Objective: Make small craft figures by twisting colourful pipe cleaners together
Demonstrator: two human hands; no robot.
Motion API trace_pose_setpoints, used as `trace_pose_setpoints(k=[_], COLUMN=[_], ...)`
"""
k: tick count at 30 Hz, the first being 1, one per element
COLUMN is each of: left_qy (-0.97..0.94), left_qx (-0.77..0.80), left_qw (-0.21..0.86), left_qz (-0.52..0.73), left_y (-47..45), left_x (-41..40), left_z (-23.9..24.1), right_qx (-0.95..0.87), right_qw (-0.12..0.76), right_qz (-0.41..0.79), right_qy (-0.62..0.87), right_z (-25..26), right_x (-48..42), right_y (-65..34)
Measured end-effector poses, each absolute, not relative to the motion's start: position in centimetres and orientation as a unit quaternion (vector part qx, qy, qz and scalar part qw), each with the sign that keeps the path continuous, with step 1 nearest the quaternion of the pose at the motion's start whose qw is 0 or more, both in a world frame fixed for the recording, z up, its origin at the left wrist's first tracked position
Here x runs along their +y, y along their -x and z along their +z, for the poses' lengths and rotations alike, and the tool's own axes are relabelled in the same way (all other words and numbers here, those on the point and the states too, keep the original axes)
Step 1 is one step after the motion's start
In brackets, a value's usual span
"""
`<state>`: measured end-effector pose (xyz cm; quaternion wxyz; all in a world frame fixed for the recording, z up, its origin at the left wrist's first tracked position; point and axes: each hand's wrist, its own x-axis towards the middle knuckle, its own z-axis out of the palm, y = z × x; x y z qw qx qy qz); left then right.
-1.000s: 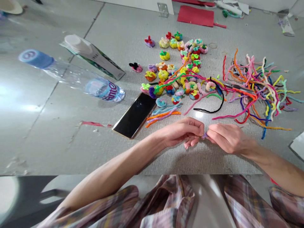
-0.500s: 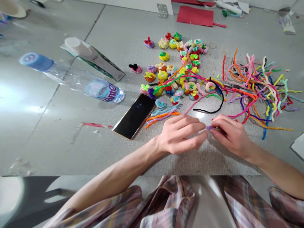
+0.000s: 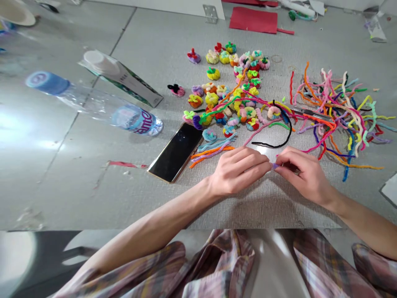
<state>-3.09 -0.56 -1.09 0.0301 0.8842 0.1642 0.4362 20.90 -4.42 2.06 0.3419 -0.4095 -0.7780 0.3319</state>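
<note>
My left hand (image 3: 240, 169) and my right hand (image 3: 300, 171) meet over the grey table (image 3: 93, 186), fingertips pinched together on a small purple pipe cleaner piece (image 3: 274, 166). Most of that piece is hidden by the fingers. Just beyond my hands lie a few short blue, purple and orange pipe cleaners (image 3: 214, 148) and a curved black one (image 3: 279, 140). Further back sits a cluster of several small coiled pipe-cleaner pieces (image 3: 229, 89).
A black phone (image 3: 176, 151) lies left of my hands. A plastic water bottle (image 3: 99, 105) and a carton (image 3: 120, 78) lie on their sides at left. A tangle of loose coloured pipe cleaners (image 3: 338, 111) with an orange-handled tool (image 3: 313, 114) spreads at right. Red paper (image 3: 253, 20) is at the back.
Both hands have shifted slightly away from me, and the left fingers have stretched further toward the purple piece. The pinch stays closed.
</note>
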Motion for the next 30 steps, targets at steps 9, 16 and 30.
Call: trace_pose_setpoints(k=[9, 16, 30], left_qy=[-0.872, -0.842, -0.655], left_qx=[0.220, 0.283, 0.404], left_qw=[0.087, 0.183, 0.536], left_qz=[0.428, 0.421, 0.347], left_y=[2.3, 1.8, 1.4], left_x=[-1.2, -2.0, -1.9], left_z=[-1.0, -1.2, -0.5], right_qx=[-0.795, -0.845, -0.904], right_qw=[0.336, 0.305, 0.241], right_qz=[0.292, 0.183, 0.007], right_qy=[0.411, 0.400, 0.354], right_z=[1.5, 1.2, 0.9], right_x=[-4.5, -4.6, -4.7], right_y=[-21.1, -21.0, -21.3])
